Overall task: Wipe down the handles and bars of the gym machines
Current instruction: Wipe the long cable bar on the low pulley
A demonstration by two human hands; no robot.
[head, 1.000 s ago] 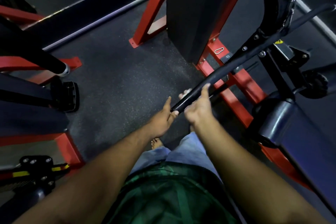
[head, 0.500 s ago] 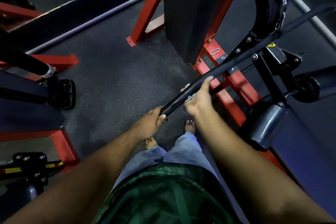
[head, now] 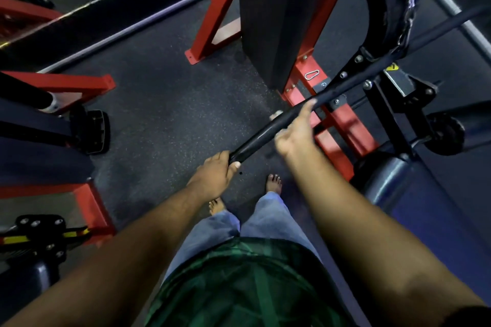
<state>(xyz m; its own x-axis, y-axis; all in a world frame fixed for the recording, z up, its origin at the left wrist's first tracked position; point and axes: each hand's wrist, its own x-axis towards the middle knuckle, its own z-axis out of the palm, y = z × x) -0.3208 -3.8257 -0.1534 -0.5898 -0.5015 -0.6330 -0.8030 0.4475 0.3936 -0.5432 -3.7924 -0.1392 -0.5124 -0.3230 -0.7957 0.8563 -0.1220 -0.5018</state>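
One long black bar slants across the middle, above the dark floor. Two hands are on it. The left hand holds its near end in a tight grip. The right hand wraps around it higher up. Two bare feet stand below.

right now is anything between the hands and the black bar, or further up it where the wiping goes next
Nothing visible. The left hand grips the black bar at its near end, the right hand is on it higher up, and the stretch beyond looks bare up to the chain.
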